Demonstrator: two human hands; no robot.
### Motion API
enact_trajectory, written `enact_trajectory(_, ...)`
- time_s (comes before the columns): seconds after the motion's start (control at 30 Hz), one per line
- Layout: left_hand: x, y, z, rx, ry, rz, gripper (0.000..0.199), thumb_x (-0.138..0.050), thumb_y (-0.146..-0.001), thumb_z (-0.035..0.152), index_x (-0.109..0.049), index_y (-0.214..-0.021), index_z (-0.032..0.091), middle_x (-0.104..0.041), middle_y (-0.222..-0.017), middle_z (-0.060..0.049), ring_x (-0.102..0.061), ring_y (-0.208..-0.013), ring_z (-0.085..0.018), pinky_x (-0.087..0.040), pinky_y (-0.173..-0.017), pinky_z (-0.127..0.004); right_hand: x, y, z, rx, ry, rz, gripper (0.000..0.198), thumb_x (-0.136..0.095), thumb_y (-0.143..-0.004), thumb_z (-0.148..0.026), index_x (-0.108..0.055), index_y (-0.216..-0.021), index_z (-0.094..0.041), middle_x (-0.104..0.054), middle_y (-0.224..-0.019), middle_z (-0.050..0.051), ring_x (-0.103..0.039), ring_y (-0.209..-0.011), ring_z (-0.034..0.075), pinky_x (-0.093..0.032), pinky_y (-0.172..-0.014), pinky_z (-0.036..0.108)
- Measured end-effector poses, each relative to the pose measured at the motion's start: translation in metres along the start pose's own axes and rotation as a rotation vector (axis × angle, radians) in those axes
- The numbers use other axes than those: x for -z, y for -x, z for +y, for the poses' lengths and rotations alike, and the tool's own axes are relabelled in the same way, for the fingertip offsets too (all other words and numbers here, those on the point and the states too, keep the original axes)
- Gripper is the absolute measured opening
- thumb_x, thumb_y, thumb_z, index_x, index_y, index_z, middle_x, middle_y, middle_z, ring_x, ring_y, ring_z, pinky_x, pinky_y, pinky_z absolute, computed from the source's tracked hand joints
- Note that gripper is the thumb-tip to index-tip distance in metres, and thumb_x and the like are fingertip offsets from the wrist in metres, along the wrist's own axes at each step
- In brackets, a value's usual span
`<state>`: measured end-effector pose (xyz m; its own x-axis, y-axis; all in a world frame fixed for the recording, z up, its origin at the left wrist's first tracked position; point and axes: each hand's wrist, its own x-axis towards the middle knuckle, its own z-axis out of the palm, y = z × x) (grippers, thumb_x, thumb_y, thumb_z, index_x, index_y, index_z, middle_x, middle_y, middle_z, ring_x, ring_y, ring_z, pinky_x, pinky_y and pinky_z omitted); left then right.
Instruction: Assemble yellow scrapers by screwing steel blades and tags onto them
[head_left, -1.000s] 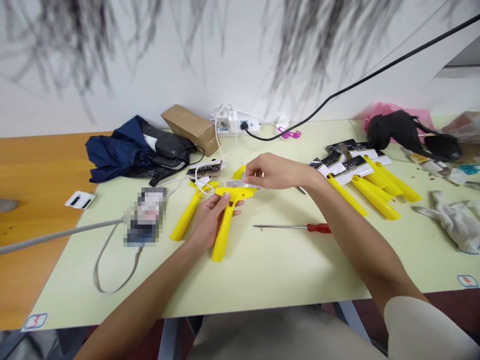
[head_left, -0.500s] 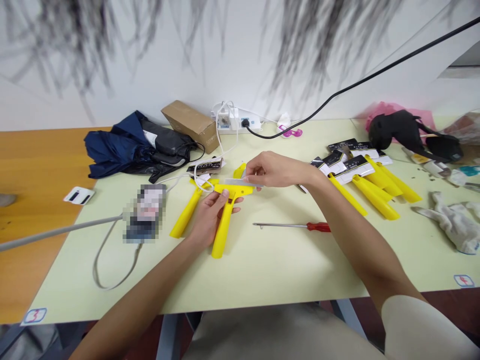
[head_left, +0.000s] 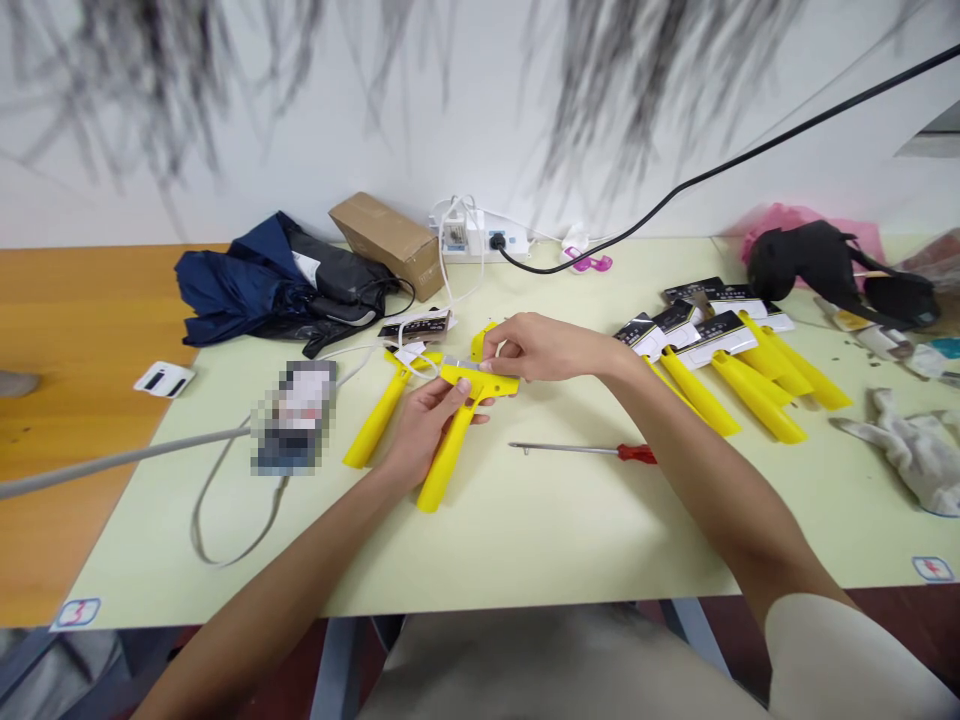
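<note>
My left hand (head_left: 420, 435) is closed around a yellow scraper (head_left: 446, 470) near its neck, the thumb pressing on the wide head. The handle points down toward the table's front edge. Thumb and fingers of my right hand (head_left: 529, 345) pinch a thin grey blade (head_left: 459, 363) along the head's upper edge; part of the blade is hidden by the fingers. Just beyond lies another yellow piece (head_left: 480, 342), mostly covered by my right hand. Left of my left hand rests a second yellow scraper (head_left: 375, 418). A screwdriver (head_left: 634, 453) with a red handle lies near my right forearm.
Several yellow scrapers (head_left: 757, 395) with black-and-white cards lie at the right. A phone-like blurred device (head_left: 296, 410) with a cable is at the left. Along the wall are a dark blue umbrella-like bundle (head_left: 240, 285), a cardboard box (head_left: 390, 245) and a power strip (head_left: 487, 240). Gloves (head_left: 911, 450) lie far right.
My right hand has come slightly lower and closer to the scraper head, and less of the blade shows. The scraper head has shifted a little right. The whole view has moved slightly.
</note>
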<state>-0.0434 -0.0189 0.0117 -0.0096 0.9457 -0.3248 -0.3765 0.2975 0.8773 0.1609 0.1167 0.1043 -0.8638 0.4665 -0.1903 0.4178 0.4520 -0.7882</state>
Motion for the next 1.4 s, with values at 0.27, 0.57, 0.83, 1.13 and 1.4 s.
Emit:
enact_trajectory(0.27, 0.002, -0.001, -0.002, -0.026, -0.027, 0.006, 0.048, -0.093, -0.087, 0.054, -0.080, -0.115, 0.018, -0.083, -0.118, -0.009, -0.082, -0.091, -0.020, -0.067, -0.077, -0.027, 0.002, 0.002, -0.009, 0.075, 0.100, -0.031, 0.025, -0.059, -0.105, -0.022, -0.062, -0.080, -0.017, -0.062, -0.069, -0.003, -0.044, -0.058, 0.010, -0.031, -0.059, 0.028)
enact_trajectory(0.57, 0.002, 0.000, -0.003, -0.047, -0.032, 0.056, 0.049, -0.095, -0.083, 0.055, -0.080, -0.113, 0.019, -0.084, -0.106, -0.006, -0.078, -0.079, -0.016, -0.062, -0.069, -0.024, 0.006, 0.006, -0.011, 0.096, 0.120, -0.044, 0.015, -0.062, -0.100, -0.021, -0.072, -0.090, -0.017, -0.066, -0.076, -0.001, -0.046, -0.065, 0.012, -0.034, -0.064, 0.029)
enact_trajectory(0.83, 0.002, -0.002, -0.004, -0.089, 0.002, 0.071, 0.043, -0.096, -0.084, 0.052, -0.080, -0.107, 0.020, -0.081, -0.101, -0.004, -0.077, -0.080, -0.016, -0.066, -0.077, -0.027, 0.008, 0.007, -0.012, 0.089, 0.145, -0.035, 0.018, -0.064, -0.101, -0.022, -0.078, -0.093, -0.016, -0.071, -0.081, 0.001, -0.049, -0.068, 0.014, -0.036, -0.066, 0.031)
enact_trajectory(1.13, 0.000, 0.000, -0.002, -0.105, 0.007, 0.087, 0.041, -0.096, -0.084, 0.051, -0.081, -0.107, 0.021, -0.082, -0.102, -0.003, -0.074, -0.076, -0.013, -0.066, -0.072, -0.024, 0.010, 0.009, -0.010, 0.093, 0.138, -0.057, 0.017, -0.066, -0.101, -0.020, -0.082, -0.095, -0.017, -0.073, -0.085, 0.001, -0.050, -0.073, 0.015, -0.036, -0.072, 0.033)
enact_trajectory(1.4, 0.004, -0.001, -0.004, -0.102, 0.011, 0.092, 0.039, -0.097, -0.082, 0.052, -0.080, -0.097, 0.020, -0.076, -0.087, 0.001, -0.071, -0.072, -0.012, -0.070, -0.080, -0.028, 0.010, 0.010, -0.012, 0.077, 0.161, -0.024, 0.017, -0.065, -0.097, -0.016, -0.082, -0.096, -0.016, -0.076, -0.086, 0.003, -0.054, -0.072, 0.016, -0.037, -0.069, 0.032)
